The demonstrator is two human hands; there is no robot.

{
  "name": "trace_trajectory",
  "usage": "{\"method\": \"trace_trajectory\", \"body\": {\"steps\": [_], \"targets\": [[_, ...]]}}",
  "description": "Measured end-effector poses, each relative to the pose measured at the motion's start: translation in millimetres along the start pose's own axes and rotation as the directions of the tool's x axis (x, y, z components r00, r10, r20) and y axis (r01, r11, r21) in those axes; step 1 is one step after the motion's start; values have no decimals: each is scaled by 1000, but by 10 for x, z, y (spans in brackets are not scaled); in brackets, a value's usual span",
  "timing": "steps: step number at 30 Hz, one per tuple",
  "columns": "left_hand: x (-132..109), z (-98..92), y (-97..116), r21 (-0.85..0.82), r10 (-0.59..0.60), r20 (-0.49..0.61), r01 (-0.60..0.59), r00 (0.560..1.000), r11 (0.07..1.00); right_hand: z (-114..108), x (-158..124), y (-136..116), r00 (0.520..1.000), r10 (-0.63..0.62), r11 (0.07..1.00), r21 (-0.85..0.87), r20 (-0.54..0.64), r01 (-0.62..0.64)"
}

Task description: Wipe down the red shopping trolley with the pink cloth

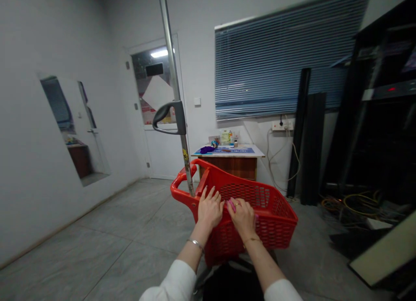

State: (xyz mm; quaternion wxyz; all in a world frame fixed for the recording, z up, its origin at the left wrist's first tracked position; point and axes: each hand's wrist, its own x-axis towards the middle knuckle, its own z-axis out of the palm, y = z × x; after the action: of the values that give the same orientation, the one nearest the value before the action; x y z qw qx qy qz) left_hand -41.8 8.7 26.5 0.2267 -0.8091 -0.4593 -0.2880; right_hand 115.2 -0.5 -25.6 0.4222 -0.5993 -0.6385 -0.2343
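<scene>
A red plastic shopping basket with lattice walls stands in front of me. My left hand rests at its near rim by the handle end, fingers stretched out. Just to the right, my right hand is closed over the same rim around a pink cloth. Only a little of the pink cloth shows; the palm hides the rest. A metal pole with a grey grip rises from the basket's red handle.
Beyond the basket, a small wooden cabinet carries a purple cloth and small bottles. Tangled cables and a black rack are on the right. A mirror hangs on the left wall, near a white door.
</scene>
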Motion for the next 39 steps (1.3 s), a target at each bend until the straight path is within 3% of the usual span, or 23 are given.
{"method": "trace_trajectory", "body": {"steps": [2,6,10,14,17,21,24,26,32,34,36,39], "targets": [[-3,-6,-9,-5,0,2,0,1000,1000,-21,31,-54,999,0,1000,0,47,0],[-31,-18,-25,-11,14,14,-13,1000,1000,-138,-2,100,993,-2,1000,10,119,1],[-57,-37,-40,-44,36,13,-35,999,998,-207,-71,124,995,13,1000,-21,101,-11],[-60,-60,-80,-59,31,20,-30,999,998,-195,-106,-91,998,44,995,-95,40,-40],[-66,-66,-124,-52,26,28,-24,999,998,-197,-137,-175,1000,-13,997,-72,13,14],[-92,-64,-153,-50,23,1,-23,1000,998,-290,-259,89,997,-72,997,-7,31,72],[-94,-63,-130,-71,25,-8,-25,1000,997,-372,-349,374,1000,-11,999,-34,18,12],[-80,-60,-104,-90,22,-2,-22,1000,996,-381,-350,411,999,39,997,-68,-6,-39],[-55,-28,-84,-99,17,1,-17,1000,995,-190,-155,-208,1000,-1,994,-106,-25,-1],[-63,-24,-102,-92,19,-5,-19,1000,996,-158,-145,-290,999,-23,995,-97,-29,20],[-72,-27,-120,-91,22,-12,-23,1000,996,-179,-190,-184,999,-49,995,-84,-18,47],[-73,-31,-129,-100,27,-15,-28,1000,995,-268,-300,191,998,-63,994,-86,-3,63]]}}
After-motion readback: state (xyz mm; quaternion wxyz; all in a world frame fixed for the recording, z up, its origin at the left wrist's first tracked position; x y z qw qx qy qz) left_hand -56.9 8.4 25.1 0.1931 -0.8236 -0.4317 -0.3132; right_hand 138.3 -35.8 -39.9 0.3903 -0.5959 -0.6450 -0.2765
